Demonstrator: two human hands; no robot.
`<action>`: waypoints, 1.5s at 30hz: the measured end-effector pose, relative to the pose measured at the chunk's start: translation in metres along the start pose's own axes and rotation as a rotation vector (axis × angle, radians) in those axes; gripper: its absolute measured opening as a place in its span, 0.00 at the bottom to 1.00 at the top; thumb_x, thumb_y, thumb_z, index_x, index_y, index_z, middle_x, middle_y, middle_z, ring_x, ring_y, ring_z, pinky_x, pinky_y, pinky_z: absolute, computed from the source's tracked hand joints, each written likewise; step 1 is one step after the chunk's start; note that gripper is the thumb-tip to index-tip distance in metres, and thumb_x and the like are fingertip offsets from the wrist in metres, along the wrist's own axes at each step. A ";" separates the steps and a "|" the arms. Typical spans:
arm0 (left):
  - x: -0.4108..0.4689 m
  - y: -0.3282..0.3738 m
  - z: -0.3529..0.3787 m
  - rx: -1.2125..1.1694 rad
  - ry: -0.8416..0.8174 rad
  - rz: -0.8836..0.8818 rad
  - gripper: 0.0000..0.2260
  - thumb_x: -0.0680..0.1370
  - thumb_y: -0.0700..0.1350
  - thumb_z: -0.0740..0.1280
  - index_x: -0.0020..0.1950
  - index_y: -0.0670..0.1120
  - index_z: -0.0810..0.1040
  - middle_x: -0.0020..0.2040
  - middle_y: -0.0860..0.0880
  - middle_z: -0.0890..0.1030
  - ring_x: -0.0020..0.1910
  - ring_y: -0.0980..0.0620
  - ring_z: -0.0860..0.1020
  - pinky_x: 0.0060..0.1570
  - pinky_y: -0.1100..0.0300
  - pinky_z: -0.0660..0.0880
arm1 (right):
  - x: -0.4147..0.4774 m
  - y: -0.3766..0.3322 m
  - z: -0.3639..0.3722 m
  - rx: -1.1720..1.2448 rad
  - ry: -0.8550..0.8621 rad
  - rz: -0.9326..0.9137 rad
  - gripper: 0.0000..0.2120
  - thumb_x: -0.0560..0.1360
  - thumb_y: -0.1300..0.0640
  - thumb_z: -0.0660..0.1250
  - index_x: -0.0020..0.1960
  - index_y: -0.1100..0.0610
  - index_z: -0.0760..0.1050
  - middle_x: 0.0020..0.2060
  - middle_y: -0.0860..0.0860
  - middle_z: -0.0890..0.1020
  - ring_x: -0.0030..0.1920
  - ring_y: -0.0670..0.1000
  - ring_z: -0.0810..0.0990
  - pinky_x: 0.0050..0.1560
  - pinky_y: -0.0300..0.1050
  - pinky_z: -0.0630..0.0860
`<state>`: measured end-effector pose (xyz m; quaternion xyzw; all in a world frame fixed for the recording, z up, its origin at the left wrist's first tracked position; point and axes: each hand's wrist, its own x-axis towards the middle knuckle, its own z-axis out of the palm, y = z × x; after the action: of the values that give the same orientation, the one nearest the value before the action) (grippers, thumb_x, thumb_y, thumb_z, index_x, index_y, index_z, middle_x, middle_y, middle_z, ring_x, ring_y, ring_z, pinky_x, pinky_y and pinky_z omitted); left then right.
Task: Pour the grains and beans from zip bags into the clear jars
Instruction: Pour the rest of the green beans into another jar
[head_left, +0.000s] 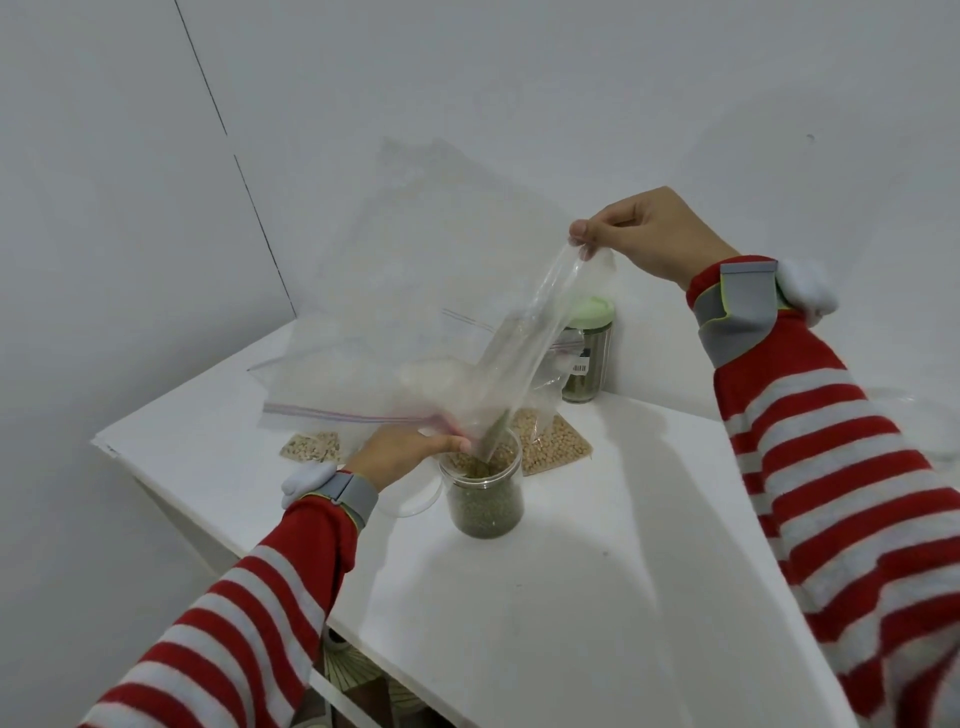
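A clear zip bag (524, 343) hangs upside down over an open clear jar (485, 501) that holds green beans. My right hand (649, 236) pinches the bag's upper corner high above the table. My left hand (402, 452) holds the bag's mouth at the jar's rim, and a thin stream of green beans runs into the jar. The hanging bag looks almost empty.
The jar stands on a white table (597, 571) in a corner. Behind it lie zip bags of pale beans (550, 441), a small bag of seeds (311, 446) and a large clear bag (363, 364). A green-lidded jar (589, 353) stands by the wall. A clear lid (410, 499) lies left of the jar.
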<state>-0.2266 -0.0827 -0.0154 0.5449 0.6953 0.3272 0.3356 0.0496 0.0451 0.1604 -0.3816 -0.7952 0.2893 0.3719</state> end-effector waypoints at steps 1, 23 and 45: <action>0.001 -0.001 0.000 0.040 -0.026 -0.068 0.13 0.63 0.65 0.76 0.45 0.64 0.84 0.52 0.59 0.82 0.54 0.61 0.76 0.59 0.61 0.68 | 0.000 0.000 0.000 -0.002 0.003 -0.005 0.13 0.77 0.49 0.69 0.47 0.59 0.85 0.43 0.47 0.86 0.44 0.30 0.78 0.43 0.19 0.66; 0.008 -0.002 0.004 0.023 -0.155 0.016 0.07 0.79 0.52 0.66 0.55 0.54 0.81 0.51 0.59 0.80 0.55 0.63 0.75 0.54 0.70 0.65 | 0.002 0.004 -0.002 0.001 -0.007 -0.002 0.12 0.76 0.47 0.70 0.44 0.56 0.85 0.44 0.48 0.86 0.53 0.40 0.81 0.53 0.29 0.71; 0.016 -0.017 -0.003 0.176 -0.116 -0.058 0.15 0.75 0.69 0.60 0.53 0.64 0.78 0.58 0.57 0.79 0.64 0.56 0.73 0.71 0.52 0.62 | 0.002 0.007 -0.002 0.006 -0.001 0.012 0.12 0.76 0.48 0.70 0.49 0.57 0.85 0.41 0.46 0.85 0.46 0.32 0.78 0.45 0.22 0.68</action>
<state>-0.2416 -0.0708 -0.0295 0.5700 0.7162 0.2229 0.3353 0.0527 0.0510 0.1570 -0.3850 -0.7924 0.2939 0.3708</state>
